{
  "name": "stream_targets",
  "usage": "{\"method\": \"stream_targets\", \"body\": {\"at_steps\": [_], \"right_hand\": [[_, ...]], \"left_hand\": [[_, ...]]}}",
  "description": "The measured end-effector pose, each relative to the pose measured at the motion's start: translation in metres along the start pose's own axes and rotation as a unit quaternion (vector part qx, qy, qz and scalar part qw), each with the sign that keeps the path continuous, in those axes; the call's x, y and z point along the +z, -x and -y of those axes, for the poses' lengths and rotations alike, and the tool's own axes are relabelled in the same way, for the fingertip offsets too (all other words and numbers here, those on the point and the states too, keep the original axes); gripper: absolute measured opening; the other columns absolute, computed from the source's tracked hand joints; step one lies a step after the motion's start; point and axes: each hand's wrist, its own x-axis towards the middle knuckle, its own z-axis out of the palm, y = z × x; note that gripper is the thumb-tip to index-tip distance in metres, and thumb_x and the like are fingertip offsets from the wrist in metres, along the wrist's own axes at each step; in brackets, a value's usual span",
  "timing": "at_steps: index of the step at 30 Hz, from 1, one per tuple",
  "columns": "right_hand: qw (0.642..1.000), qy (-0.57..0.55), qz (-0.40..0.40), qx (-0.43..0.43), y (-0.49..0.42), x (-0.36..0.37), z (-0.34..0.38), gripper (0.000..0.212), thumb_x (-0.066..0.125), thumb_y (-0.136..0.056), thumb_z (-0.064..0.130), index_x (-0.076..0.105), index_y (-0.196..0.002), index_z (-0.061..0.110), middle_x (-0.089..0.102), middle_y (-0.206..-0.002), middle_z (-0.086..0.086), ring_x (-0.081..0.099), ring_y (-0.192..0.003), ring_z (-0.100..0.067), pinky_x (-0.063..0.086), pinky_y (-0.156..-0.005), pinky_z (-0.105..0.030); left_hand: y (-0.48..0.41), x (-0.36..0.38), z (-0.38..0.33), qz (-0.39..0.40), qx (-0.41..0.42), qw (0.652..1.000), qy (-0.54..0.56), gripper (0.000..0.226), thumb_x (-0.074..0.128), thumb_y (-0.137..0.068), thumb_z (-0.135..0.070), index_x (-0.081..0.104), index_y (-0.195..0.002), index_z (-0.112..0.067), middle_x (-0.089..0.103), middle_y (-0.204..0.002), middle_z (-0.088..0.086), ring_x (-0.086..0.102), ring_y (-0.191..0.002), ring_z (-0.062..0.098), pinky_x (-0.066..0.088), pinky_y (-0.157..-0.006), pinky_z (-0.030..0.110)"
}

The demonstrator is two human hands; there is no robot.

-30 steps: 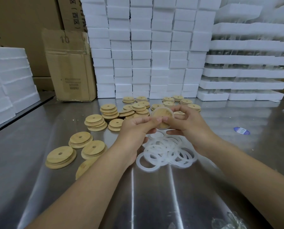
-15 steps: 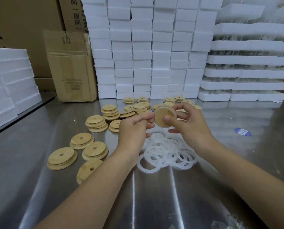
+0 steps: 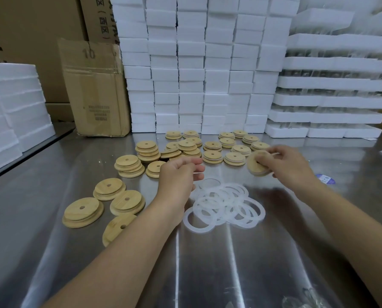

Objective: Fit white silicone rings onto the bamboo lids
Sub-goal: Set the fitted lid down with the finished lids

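Evidently, right hand [image 3: 290,165] grips a stiff, light bamboo lid [image 3: 257,163]; left hand [image 3: 180,174] loosely curled, empty, beside limp rings [image 3: 224,204] best pinched edgewise.

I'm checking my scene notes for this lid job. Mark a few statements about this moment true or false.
1. The right hand holds a bamboo lid. True.
2. The loose silicone rings lie in a plastic tray. False: they lie piled on the metal table.
3. White foam blocks are stacked behind the lids on the table. True.
4. The left hand touches the held lid. False: it is apart from it.
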Motion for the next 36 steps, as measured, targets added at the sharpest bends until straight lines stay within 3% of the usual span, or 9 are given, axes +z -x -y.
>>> {"method": "stream_targets", "body": {"at_steps": [6, 13, 15, 18, 22, 26, 29, 32, 36], "right_hand": [[0.97, 0.237, 0.056, 0.029, -0.01, -0.007, -0.028, 0.03, 0.064, -0.097, 0.052, 0.072, -0.091, 0.024, 0.073, -0.083, 0.0, 0.065, -0.084, -0.019, 0.049, -0.072, -0.037], [0.965, 0.262, 0.0, 0.019, -0.013, -0.012, -0.032, 0.013, 0.065, -0.096, 0.04, 0.065, -0.105, 0.03, 0.072, -0.084, -0.002, 0.067, -0.091, -0.027, 0.058, -0.083, -0.044], [0.967, 0.253, 0.02, 0.0, -0.013, -0.01, -0.029, 0.023, 0.065, -0.096, 0.039, 0.066, -0.119, 0.033, 0.075, -0.097, 0.004, 0.068, -0.092, -0.024, 0.053, -0.085, -0.038], [0.959, 0.248, 0.124, -0.053, -0.006, -0.004, -0.025, 0.057, 0.063, -0.101, 0.037, 0.039, -0.15, 0.051, 0.068, -0.136, 0.008, 0.065, -0.116, -0.028, 0.045, -0.1, -0.039], [0.958, 0.238, 0.148, -0.064, -0.008, 0.001, -0.032, 0.062, 0.061, -0.103, 0.038, 0.029, -0.15, 0.06, 0.067, -0.141, 0.011, 0.063, -0.119, -0.023, 0.044, -0.1, -0.037], [0.96, 0.237, 0.135, -0.065, -0.014, 0.001, -0.037, 0.056, 0.064, -0.101, 0.042, 0.036, -0.148, 0.055, 0.069, -0.137, 0.012, 0.062, -0.103, -0.017, 0.045, -0.095, -0.037], [0.96, 0.233, 0.139, -0.072, -0.013, 0.005, -0.036, 0.052, 0.065, -0.1, 0.042, 0.042, -0.146, 0.05, 0.069, -0.133, 0.012, 0.061, -0.107, -0.014, 0.044, -0.094, -0.035], [0.961, 0.224, 0.136, -0.089, -0.009, 0.01, -0.033, 0.045, 0.064, -0.101, 0.04, 0.047, -0.142, 0.045, 0.071, -0.123, 0.014, 0.063, -0.107, -0.013, 0.044, -0.091, -0.032], [0.962, 0.196, 0.151, -0.119, 0.001, 0.017, -0.023, 0.031, 0.064, -0.102, 0.036, 0.057, -0.132, 0.042, 0.068, -0.108, 0.022, 0.063, -0.111, -0.01, 0.046, -0.095, -0.031]], "left_hand": [[0.002, 0.002, 0.0, -0.004, 0.006, 1.0, -0.03, 0.033, 0.053, -0.103, -0.005, 0.079, -0.094, -0.023, 0.079, -0.094, -0.003, 0.07, -0.078, 0.009, 0.049, -0.066, 0.022], [0.002, 0.003, 0.002, -0.001, 0.023, 0.999, -0.047, 0.034, 0.052, -0.104, -0.006, 0.079, -0.094, -0.023, 0.078, -0.095, -0.002, 0.069, -0.079, 0.011, 0.046, -0.064, 0.022], [0.001, 0.002, 0.004, 0.001, 0.029, 0.998, -0.057, 0.034, 0.051, -0.104, -0.006, 0.079, -0.095, -0.023, 0.078, -0.095, -0.003, 0.069, -0.077, 0.009, 0.047, -0.06, 0.019], [-0.002, 0.002, 0.006, 0.003, 0.05, 0.996, -0.079, 0.034, 0.052, -0.104, -0.007, 0.079, -0.094, -0.024, 0.077, -0.092, -0.005, 0.068, -0.074, 0.006, 0.049, -0.051, 0.015], [-0.008, 0.001, 0.01, -0.001, 0.121, 0.983, -0.138, 0.034, 0.055, -0.103, -0.006, 0.078, -0.091, -0.027, 0.076, -0.09, -0.01, 0.069, -0.076, 0.009, 0.052, -0.057, 0.015], [-0.018, -0.017, 0.011, -0.027, 0.256, 0.88, -0.399, 0.033, 0.056, -0.102, -0.012, 0.072, -0.118, -0.036, 0.068, -0.125, -0.017, 0.063, -0.111, 0.009, 0.054, -0.089, 0.033], [-0.025, -0.034, 0.01, -0.012, 0.236, 0.777, -0.584, 0.055, 0.052, -0.1, -0.013, 0.052, -0.153, -0.028, 0.047, -0.161, -0.007, 0.039, -0.149, 0.02, 0.041, -0.117, 0.044], [-0.027, -0.043, 0.012, 0.024, 0.141, 0.744, -0.653, 0.061, 0.046, -0.106, -0.023, 0.032, -0.165, -0.021, 0.031, -0.171, -0.003, 0.023, -0.159, 0.024, 0.026, -0.128, 0.047], [-0.026, -0.044, 0.008, -0.003, 0.154, 0.748, -0.646, 0.053, 0.051, -0.103, -0.029, 0.045, -0.155, -0.022, 0.049, -0.148, 0.004, 0.044, -0.137, 0.028, 0.045, -0.107, 0.045]]}}
